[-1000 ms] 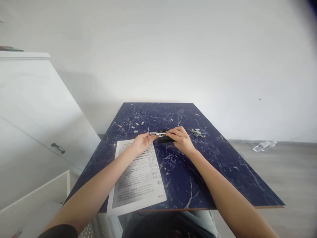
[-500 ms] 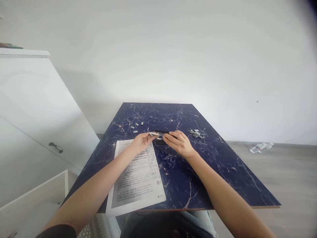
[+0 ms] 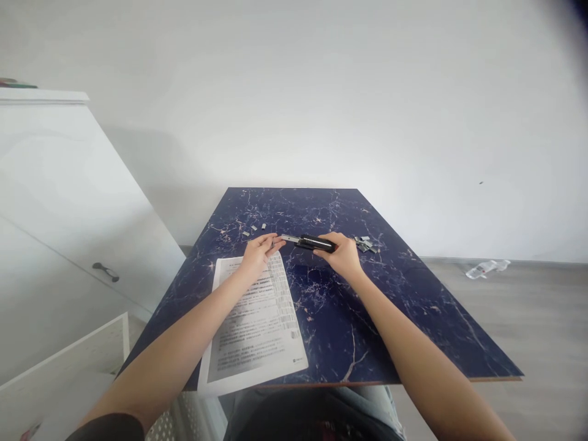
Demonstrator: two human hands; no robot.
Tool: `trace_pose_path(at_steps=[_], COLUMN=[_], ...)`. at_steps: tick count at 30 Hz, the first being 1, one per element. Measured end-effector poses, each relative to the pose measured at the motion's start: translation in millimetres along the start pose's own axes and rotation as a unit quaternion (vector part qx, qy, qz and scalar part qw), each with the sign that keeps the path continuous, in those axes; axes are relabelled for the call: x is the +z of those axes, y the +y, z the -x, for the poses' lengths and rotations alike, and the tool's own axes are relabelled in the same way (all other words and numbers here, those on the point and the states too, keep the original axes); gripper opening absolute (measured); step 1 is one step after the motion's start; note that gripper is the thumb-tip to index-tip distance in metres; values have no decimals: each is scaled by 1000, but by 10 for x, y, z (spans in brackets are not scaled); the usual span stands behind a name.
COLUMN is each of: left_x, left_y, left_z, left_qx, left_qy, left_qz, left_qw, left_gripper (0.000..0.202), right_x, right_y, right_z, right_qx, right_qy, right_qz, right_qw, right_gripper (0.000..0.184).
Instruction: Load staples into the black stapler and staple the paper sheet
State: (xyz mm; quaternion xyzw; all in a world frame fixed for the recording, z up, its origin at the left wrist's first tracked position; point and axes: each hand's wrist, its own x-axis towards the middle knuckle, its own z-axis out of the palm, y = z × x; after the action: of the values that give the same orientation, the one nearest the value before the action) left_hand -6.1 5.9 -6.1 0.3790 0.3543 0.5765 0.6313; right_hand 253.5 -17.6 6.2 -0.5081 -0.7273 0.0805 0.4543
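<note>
My right hand [image 3: 340, 255] is closed round a black stapler [image 3: 314, 243], held just above the dark blue marbled table [image 3: 413, 306]. The stapler's metal tip [image 3: 289, 238] sticks out to the left. My left hand [image 3: 260, 252] is beside that tip, fingers curled close to it, and rests at the top of a printed sheet of paper [image 3: 257, 321]. I cannot see whether its fingers pinch anything.
Small staple strips [image 3: 254, 229] lie scattered at the far left of the table, and a pile of staple strips [image 3: 366, 245] lies to the right of my right hand. A white cabinet [image 3: 59, 202] stands on the left. A plastic bottle [image 3: 487, 267] lies on the floor.
The right hand has shifted right and lifted the stapler slightly. The left hand has let go of the metal tip and now sits just beside it.
</note>
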Motion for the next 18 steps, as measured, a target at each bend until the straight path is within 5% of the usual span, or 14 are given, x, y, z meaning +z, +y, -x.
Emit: trace_pose_path(at_steps=[4, 8, 18], left_x=[-54, -46, 81], left_y=[11, -9, 48], left_z=[-20, -11, 136], left_qx=[90, 110, 81], left_qy=[60, 42, -83], left_qz=[-54, -82, -133], left_qw=[993, 990, 984], left_gripper=[29, 39, 41], right_x=[-15, 41, 97], right_y=[117, 103, 27], right_z=[-16, 4, 13], right_qx=[92, 98, 96], right_qy=[-136, -236, -264], right_qz=[-76, -95, -75], right_qw=[983, 962, 957], right_gripper=[33, 33, 29])
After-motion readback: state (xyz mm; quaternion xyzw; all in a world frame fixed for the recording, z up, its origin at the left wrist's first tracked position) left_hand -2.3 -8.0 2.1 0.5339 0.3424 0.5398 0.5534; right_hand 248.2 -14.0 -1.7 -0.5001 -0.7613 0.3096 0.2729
